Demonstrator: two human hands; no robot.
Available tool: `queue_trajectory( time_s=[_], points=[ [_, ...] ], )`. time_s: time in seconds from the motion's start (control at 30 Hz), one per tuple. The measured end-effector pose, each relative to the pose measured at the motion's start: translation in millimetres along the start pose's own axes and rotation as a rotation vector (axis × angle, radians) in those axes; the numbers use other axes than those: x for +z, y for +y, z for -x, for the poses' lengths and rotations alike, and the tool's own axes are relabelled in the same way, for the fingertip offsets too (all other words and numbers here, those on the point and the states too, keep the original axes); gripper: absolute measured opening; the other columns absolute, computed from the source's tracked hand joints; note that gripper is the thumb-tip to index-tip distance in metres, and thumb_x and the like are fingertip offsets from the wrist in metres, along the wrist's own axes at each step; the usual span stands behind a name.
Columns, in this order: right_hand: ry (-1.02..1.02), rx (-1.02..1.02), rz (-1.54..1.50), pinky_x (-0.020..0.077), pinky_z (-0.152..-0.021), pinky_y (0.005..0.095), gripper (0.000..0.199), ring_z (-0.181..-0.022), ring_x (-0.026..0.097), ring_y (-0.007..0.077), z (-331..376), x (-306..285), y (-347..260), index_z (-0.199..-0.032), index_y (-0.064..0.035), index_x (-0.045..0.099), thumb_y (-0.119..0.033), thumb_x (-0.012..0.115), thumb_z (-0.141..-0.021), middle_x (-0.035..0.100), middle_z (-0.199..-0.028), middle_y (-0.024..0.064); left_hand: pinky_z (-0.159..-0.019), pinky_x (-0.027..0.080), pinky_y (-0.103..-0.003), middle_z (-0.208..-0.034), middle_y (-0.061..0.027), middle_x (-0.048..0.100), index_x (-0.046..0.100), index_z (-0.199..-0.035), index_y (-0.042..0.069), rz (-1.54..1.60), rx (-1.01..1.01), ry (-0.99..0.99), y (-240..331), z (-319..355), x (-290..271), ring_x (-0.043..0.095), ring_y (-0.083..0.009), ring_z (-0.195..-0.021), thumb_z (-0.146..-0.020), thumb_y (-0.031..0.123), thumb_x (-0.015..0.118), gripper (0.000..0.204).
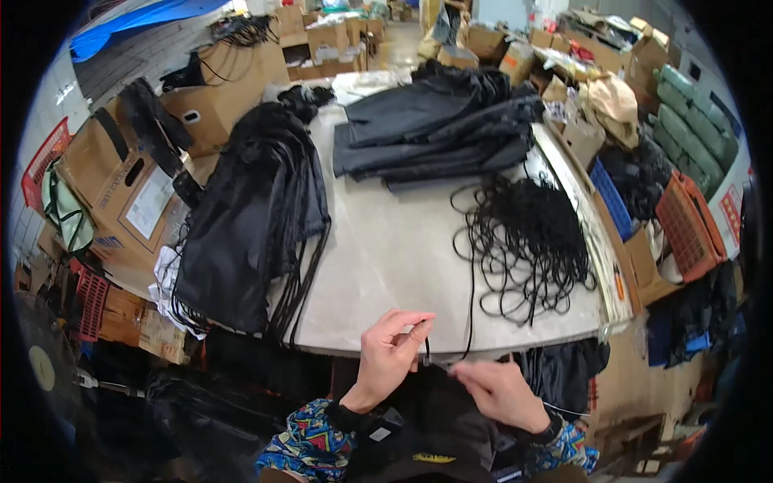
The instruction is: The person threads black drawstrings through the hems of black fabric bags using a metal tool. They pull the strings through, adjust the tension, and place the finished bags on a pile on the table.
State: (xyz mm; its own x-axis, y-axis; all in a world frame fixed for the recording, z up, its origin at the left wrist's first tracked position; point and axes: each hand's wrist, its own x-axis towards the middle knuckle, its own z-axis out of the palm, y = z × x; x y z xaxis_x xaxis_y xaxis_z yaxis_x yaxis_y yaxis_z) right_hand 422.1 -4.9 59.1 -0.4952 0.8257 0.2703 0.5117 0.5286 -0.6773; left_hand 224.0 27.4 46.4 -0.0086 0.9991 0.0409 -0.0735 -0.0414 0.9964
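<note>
Black cord (427, 348) hangs near-vertical at the near edge of the desk (386, 266), pinched in the left hand (388, 354); the right hand (501, 392), farther right along that edge, grips a slim piece (439, 365), apparently metallic.

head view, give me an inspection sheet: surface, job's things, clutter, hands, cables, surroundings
Surface: pale table, partly covered.
Job's things: left cloth stack, black, with trailing cords; far cloth stack, black; cord pile, black, tangled, on the right.
Clutter: orange item at the table's right edge.
Left hand: fingers pinch a black cord.
Right hand: fingers closed on a thin item, too small to identify.
Cables: dark coils at back left; cord or cable, cannot tell.
Surroundings: cartons, orange basket, blue tarp.
</note>
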Motion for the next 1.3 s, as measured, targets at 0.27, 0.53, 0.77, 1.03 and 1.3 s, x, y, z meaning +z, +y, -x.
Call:
queue_trajectory(
  time_s=[0.27, 0.53, 0.77, 1.03, 1.3],
  points=[
    [0.268, -0.169, -0.356, 0.0449, -0.082, 0.0373, 0.010, -0.115, 0.045, 0.0311, -21.2, -40.6, -12.5, -0.084, -0.0022, 0.066, -0.012, 0.065, -0.085, 0.047, -0.129, 0.0206, -0.066, 0.048, -0.032, -0.087, -0.0133, 0.064, 0.066, -0.096, 0.003, -0.300, 0.372, -0.095, -63.7, -104.8, 46.8, 0.061, -0.0249, -0.079, -0.088, 0.013, 0.060, 0.014],
    [0.275, 0.514, -0.826, 0.0373, -0.051, 0.0224, 0.012, -0.058, 0.047, 0.0075, -5.0, -59.7, 60.4, -0.095, 0.0007, 0.058, -0.010, 0.054, -0.094, 0.057, -0.070, 0.0035, -0.070, 0.047, -0.043, -0.083, -0.0174, 0.061, 0.061, -0.088, 0.003, -0.530, 0.810, -0.343, -45.1, -255.7, 62.7, 0.059, -0.0364, -0.081, -0.082, 0.009, 0.054, 0.011],
    [0.297, 0.406, 0.153, 0.0464, -0.060, 0.0421, 0.015, -0.072, 0.058, 0.0366, -7.0, 7.7, 100.7, -0.101, -0.0054, 0.056, -0.005, 0.055, -0.087, 0.059, -0.082, 0.0165, -0.079, 0.050, -0.043, -0.091, -0.0124, 0.065, 0.063, -0.098, 0.004, -1.542, 0.848, 0.315, -60.5, -471.8, -56.7, 0.062, -0.0309, -0.092, -0.081, 0.013, 0.053, 0.022],
    [0.326, 0.508, 0.071, 0.0428, -0.051, 0.0255, 0.007, -0.055, 0.055, 0.0142, -7.1, 6.3, 110.7, -0.092, 0.0016, 0.060, -0.003, 0.057, -0.088, 0.062, -0.070, 0.0073, -0.067, 0.048, -0.046, -0.081, -0.0199, 0.064, 0.061, -0.072, 0.002, -1.280, 0.712, -0.037, -4.1, -438.3, -54.5, 0.061, -0.0394, -0.079, -0.085, 0.040, 0.060, 0.040],
    [0.429, 0.603, -0.194, 0.0401, -0.050, 0.0220, 0.011, -0.056, 0.051, 0.0065, 2.2, 6.5, 117.9, -0.095, 0.0003, 0.061, -0.007, 0.053, -0.093, 0.059, -0.068, 0.0021, -0.090, 0.044, -0.053, -0.120, -0.0134, 0.058, 0.061, -0.099, 0.006, -1.310, 1.018, -0.163, -7.9, -258.4, -35.5, 0.054, -0.0334, -0.113, -0.082, 0.014, 0.054, 0.021]
  ],
)
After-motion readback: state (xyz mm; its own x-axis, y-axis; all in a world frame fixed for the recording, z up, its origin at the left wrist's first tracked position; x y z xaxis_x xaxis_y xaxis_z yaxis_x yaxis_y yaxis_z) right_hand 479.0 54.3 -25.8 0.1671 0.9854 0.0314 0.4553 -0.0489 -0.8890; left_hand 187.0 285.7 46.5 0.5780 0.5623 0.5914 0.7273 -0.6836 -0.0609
